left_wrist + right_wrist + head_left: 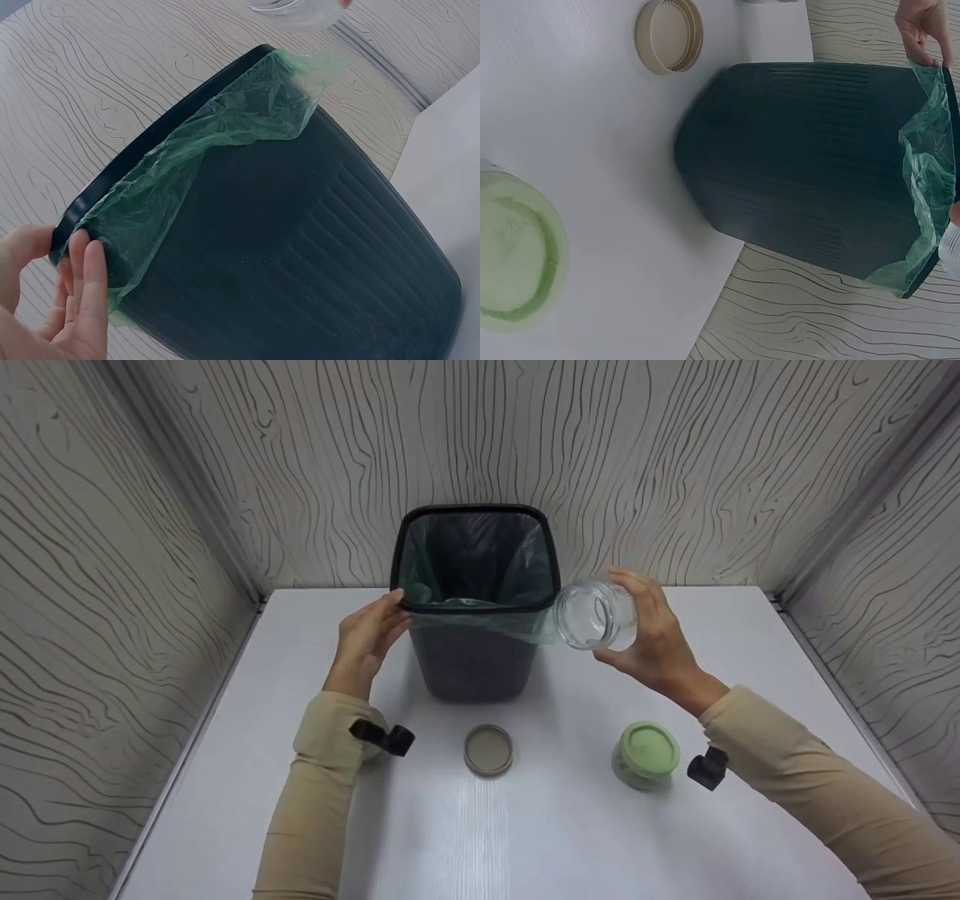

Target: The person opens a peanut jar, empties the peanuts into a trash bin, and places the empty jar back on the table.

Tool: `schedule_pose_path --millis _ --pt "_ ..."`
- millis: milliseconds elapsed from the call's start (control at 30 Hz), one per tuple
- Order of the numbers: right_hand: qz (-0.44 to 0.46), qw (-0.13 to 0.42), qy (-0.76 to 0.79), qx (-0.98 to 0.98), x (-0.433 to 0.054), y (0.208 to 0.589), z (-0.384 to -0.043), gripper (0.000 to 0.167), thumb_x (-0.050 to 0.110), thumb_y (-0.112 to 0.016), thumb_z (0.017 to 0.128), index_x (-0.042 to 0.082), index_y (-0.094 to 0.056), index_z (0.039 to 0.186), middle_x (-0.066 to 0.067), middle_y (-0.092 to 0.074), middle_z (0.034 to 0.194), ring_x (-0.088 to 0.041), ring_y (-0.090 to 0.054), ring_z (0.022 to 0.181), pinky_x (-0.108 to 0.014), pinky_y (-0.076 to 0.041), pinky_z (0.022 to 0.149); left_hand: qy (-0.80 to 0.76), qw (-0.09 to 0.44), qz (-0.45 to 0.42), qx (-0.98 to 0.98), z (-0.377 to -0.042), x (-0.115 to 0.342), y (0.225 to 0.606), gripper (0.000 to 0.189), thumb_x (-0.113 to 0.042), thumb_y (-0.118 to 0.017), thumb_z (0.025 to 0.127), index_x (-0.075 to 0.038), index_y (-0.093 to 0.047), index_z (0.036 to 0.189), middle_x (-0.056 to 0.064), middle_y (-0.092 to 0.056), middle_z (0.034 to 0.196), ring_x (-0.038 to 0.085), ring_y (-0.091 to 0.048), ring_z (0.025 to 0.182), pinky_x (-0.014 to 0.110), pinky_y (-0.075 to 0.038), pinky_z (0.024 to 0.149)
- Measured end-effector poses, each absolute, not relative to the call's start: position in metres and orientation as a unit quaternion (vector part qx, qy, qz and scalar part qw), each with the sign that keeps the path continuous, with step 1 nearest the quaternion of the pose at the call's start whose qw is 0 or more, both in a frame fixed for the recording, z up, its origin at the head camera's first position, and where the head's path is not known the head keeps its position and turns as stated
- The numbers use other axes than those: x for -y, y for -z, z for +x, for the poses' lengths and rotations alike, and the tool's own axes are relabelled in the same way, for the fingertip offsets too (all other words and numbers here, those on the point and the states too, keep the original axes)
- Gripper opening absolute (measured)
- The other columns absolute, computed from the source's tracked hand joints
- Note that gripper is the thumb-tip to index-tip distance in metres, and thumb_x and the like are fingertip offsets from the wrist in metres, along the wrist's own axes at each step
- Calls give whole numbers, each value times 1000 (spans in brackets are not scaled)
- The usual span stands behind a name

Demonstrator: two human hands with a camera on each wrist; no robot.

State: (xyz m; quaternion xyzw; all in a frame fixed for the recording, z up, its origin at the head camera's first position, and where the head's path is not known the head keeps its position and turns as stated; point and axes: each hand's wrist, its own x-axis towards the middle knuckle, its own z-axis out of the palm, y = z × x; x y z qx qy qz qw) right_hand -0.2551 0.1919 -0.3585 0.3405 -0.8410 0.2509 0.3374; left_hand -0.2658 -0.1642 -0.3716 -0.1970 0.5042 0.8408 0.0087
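Note:
A dark trash bin with a black rim stands at the back of the table, lined with a thin green trash bag folded over its front edge. My left hand pinches the rim and bag at the front left corner, thumb above and fingers below. Beside the front right corner, my right hand grips a clear glass jar. It has no lid on, and its mouth is tilted leftward toward the bin. The jar looks empty. In the right wrist view only a sliver of the jar shows.
A beige round lid lies on the white table in front of the bin. To the right stands a jar with a green lid. Another round item is mostly hidden under my left wrist. Wood-patterned walls enclose the table.

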Motion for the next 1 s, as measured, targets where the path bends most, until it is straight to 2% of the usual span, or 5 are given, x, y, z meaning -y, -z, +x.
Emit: schedule_pose_path --millis 200,433,733,1000 --pt "338 323 -263 844 -193 368 -251 94 2 -90 52 -4 -40 132 -21 -48 135 -33 -46 128 -9 -22 120 -842 6 -201 -500 -265 165 372 47 -15 -68 88 1 -53 129 -6 -67 74 4 -66 69 17 -60 78" --pt "325 303 -297 845 -195 376 -245 95 6 -89 56 -3 -37 135 -20 -48 137 -33 -47 129 -12 -27 120 -840 8 -199 -504 -265 164 372 46 -15 -69 88 -1 -55 129 -5 -68 78 4 -66 71 17 -60 80" --pt "325 306 -328 833 -196 390 -242 95 4 -89 56 -4 -38 135 -20 -50 135 -33 -50 126 -8 -29 115 -837 2 -201 -510 -265 164 373 47 -16 -70 87 0 -55 129 -5 -67 81 4 -66 73 17 -60 81" --pt "306 296 -368 827 -194 406 -236 93 5 -89 56 -4 -40 134 -20 -52 133 -18 -50 127 -5 -32 112 -837 2 -200 -509 -266 163 373 40 -16 -70 87 -1 -58 122 -5 -68 79 4 -66 73 17 -60 82"
